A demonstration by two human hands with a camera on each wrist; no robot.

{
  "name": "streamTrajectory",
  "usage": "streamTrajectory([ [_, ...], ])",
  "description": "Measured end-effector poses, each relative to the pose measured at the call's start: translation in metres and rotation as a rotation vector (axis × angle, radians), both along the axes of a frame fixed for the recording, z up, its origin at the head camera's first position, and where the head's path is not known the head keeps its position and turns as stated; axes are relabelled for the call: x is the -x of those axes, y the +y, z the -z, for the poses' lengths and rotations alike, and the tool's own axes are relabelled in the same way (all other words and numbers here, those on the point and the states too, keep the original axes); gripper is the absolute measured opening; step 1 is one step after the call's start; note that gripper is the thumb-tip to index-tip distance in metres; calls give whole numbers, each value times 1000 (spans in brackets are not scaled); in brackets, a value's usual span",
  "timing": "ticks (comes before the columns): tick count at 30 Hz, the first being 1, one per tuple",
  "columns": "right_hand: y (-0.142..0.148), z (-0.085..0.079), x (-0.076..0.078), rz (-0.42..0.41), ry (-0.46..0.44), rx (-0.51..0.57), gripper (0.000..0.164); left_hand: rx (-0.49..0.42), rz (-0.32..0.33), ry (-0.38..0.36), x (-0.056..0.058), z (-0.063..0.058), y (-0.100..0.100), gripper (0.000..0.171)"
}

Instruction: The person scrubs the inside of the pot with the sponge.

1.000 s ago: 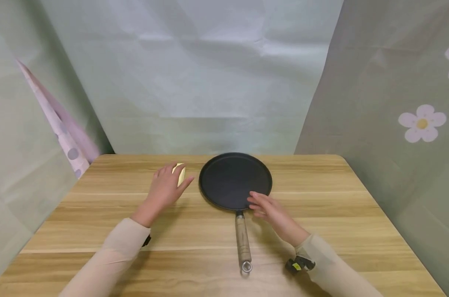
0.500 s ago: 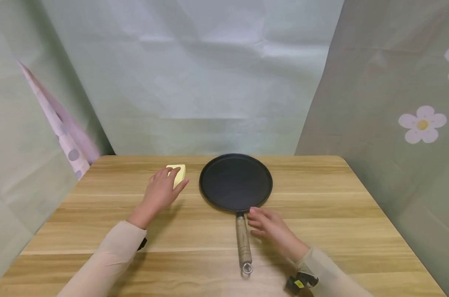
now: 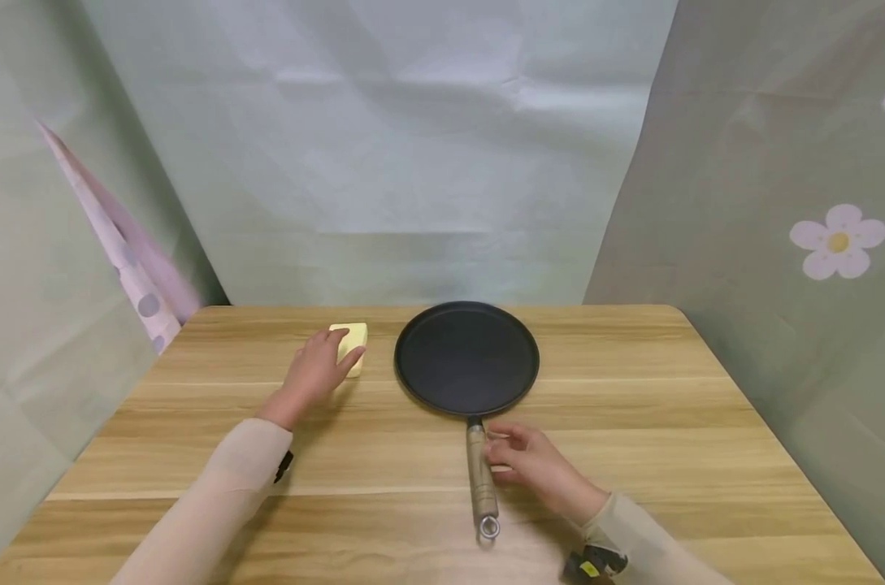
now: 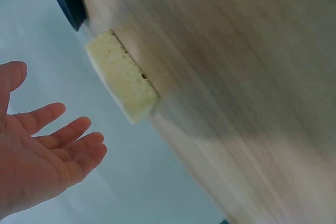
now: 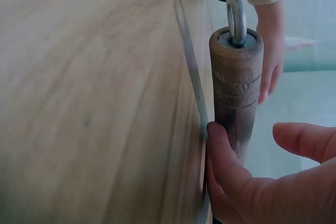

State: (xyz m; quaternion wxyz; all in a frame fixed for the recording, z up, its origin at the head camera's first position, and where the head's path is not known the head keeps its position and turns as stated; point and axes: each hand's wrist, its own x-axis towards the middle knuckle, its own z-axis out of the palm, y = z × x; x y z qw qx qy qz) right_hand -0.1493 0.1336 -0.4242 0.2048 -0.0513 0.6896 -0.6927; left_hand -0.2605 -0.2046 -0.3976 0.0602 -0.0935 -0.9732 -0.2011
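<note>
A round black flat pan (image 3: 466, 357) lies on the table, its wooden handle (image 3: 481, 471) pointing toward me. My right hand (image 3: 533, 467) is at the right side of the handle. In the right wrist view, fingertips (image 5: 219, 135) reach to the handle (image 5: 236, 82) while the thumb stands off it. To the left of the pan sits a pale yellow sponge (image 3: 354, 345). Over its near left part hovers my left hand (image 3: 315, 370), and in the left wrist view that hand (image 4: 50, 148) has its fingers spread, with a gap to the sponge (image 4: 123, 80).
The wooden table (image 3: 632, 382) carries the pan and sponge. Pale green curtains (image 3: 413, 162) hang behind and at both sides, one with a printed flower (image 3: 839, 242). A metal ring (image 3: 489, 527) ends the pan handle.
My right hand has come down from the pan's lower right rim to beside the handle. My left hand has drawn back slightly left, so more of the sponge shows.
</note>
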Motion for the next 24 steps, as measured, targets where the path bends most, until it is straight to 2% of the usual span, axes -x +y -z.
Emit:
streamTrajectory([
  [11,-7,0,-4,18,32,-123,55,-34,0,-71,30,12,-4,62],
  [19,-10,1,-5,12,56,-189,55,49,-8,-79,39,18,3,62],
  [24,-11,1,-5,20,41,-197,56,79,-10,-125,43,23,5,62],
])
